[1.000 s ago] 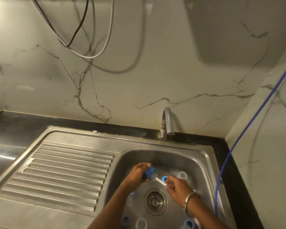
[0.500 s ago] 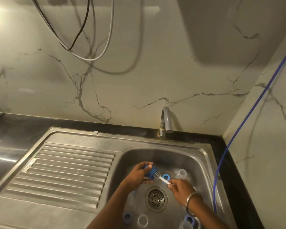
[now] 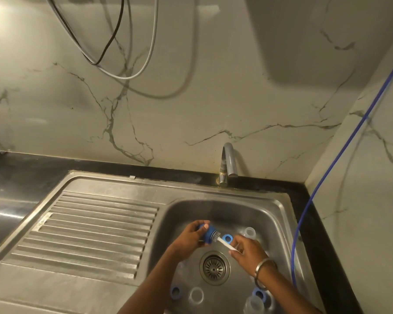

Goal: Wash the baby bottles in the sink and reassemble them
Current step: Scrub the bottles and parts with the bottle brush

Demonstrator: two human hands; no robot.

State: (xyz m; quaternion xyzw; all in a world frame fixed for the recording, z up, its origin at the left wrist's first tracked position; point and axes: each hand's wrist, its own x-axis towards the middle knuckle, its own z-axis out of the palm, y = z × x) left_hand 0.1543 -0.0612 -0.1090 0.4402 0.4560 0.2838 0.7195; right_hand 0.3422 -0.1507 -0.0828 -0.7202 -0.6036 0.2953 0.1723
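Note:
Over the steel sink basin [image 3: 279,214], my left hand [image 3: 191,237] grips a blue bottle part [image 3: 209,236] with its opening turned right. My right hand [image 3: 247,251] holds a small brush [image 3: 224,242] by its white handle, bristle end pushed into that blue part. More parts lie loose on the basin floor: a blue ring [image 3: 227,238] behind the brush, a clear cap [image 3: 250,232] at the back right, a blue ring [image 3: 175,291] and a clear ring [image 3: 196,295] at the front, another blue ring [image 3: 259,295] and a clear piece [image 3: 251,305] at the front right.
The drain strainer [image 3: 214,267] sits mid-basin. A grey tap [image 3: 227,162] stands behind the sink; no water shows. A ribbed draining board [image 3: 89,236] lies to the left. A blue hose [image 3: 327,173] runs down the right wall. Cables [image 3: 127,64] hang on the marble wall.
Both hands stay over the drain with the brush in the blue part; the brush handle has shifted slightly outward. The camera view has tilted a little.

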